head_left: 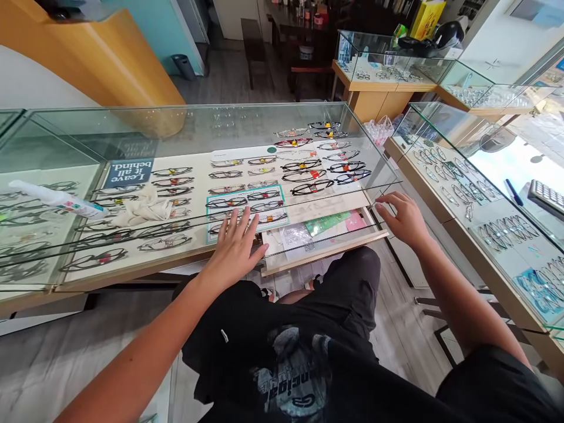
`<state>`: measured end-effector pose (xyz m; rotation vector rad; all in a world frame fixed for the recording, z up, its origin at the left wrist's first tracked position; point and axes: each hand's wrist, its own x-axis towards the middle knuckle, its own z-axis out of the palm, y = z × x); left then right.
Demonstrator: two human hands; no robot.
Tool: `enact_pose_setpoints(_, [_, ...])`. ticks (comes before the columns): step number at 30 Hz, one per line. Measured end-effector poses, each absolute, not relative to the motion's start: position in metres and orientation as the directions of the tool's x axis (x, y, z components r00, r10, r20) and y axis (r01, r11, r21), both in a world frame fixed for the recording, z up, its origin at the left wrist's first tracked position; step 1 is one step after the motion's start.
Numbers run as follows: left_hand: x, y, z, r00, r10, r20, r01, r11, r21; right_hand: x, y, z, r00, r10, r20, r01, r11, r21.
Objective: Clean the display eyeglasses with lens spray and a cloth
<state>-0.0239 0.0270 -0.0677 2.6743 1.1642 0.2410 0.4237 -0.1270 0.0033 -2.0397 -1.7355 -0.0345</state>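
glass display case (132, 271) full of specs (312, 187), left hand (235, 249) spread wide over its near edge, empty, right hand (403, 217) kinda half-curled by its right corner, also empty, drawer (326, 253) sticking out below it

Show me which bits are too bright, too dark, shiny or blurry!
In the head view, glare whitens the right side around the calculator; the head view goes dark at the back, near the bench; in the head view, the glass display case shows a dim reflection of the "Leave it all behind" sign; the head view's left hand and right hand look fairly sharp.
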Motion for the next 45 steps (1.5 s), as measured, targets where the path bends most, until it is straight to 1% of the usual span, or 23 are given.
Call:
enact_pose_setpoints(3, [-0.028, 0.020, -0.071, 0.688, 0.720, 0.091, 0.686, -0.686, 0.243, 0.436, -0.097, 0.018, 0.183, 0.919, 0.349, 0.961, -0.093, -0.260])
enact_pose_setpoints(5, [-0.030, 0.014, -0.073, 0.693, 0.714, 0.099, 0.683, -0.694, 0.227, 0.448, -0.072, 0.027, 0.157, 0.924, 0.348, 0.975, -0.088, -0.206])
enact_pose_setpoints(8, [-0.033, 0.005, -0.074, 0.704, 0.700, 0.116, 0.674, -0.711, 0.199, 0.466, -0.028, 0.044, 0.122, 0.941, 0.316, 0.987, -0.082, -0.138])
enact_pose_setpoints(11, [-0.037, 0.001, -0.071, 0.732, 0.671, 0.118, 0.651, -0.740, 0.165, 0.481, 0.018, 0.067, 0.138, 0.949, 0.282, 0.989, -0.116, -0.095])
enact_pose_setpoints(15, [-0.044, 0.012, -0.066, 0.783, 0.613, 0.104, 0.602, -0.789, 0.123, 0.494, 0.076, 0.101, 0.158, 0.968, 0.194, 0.987, -0.158, -0.017])
enact_pose_setpoints(18, [-0.047, 0.033, -0.066, 0.744, 0.656, 0.128, 0.648, -0.755, 0.099, 0.499, 0.117, 0.113, 0.157, 0.973, 0.170, 0.987, -0.162, 0.014])
enact_pose_setpoints(21, [-0.045, 0.056, -0.072, 0.641, 0.748, 0.174, 0.748, -0.659, 0.077, 0.500, 0.161, 0.106, 0.129, 0.979, 0.160, 0.990, -0.136, 0.031])
enact_pose_setpoints(24, [-0.041, 0.075, -0.080, 0.580, 0.793, 0.188, 0.798, -0.599, 0.063, 0.496, 0.203, 0.084, 0.014, 0.988, 0.152, 0.997, -0.025, 0.074])
enact_pose_setpoints(27, [-0.040, 0.085, -0.085, 0.561, 0.800, 0.214, 0.809, -0.584, 0.063, 0.496, 0.236, 0.059, -0.075, 0.990, 0.117, 0.993, 0.063, 0.103])
enact_pose_setpoints(33, [-0.048, 0.085, -0.089, 0.577, 0.771, 0.270, 0.784, -0.615, 0.080, 0.512, 0.272, 0.030, -0.133, 0.990, 0.039, 0.988, 0.129, 0.088])
enact_pose_setpoints(40, [-0.048, 0.078, -0.084, 0.581, 0.761, 0.290, 0.781, -0.621, 0.066, 0.519, 0.296, 0.017, -0.181, 0.983, -0.016, 0.981, 0.182, 0.061])
enact_pose_setpoints(45, [-0.050, 0.077, -0.084, 0.573, 0.775, 0.267, 0.792, -0.608, 0.063, 0.520, 0.315, 0.020, -0.195, 0.977, -0.090, 0.978, 0.201, 0.063])
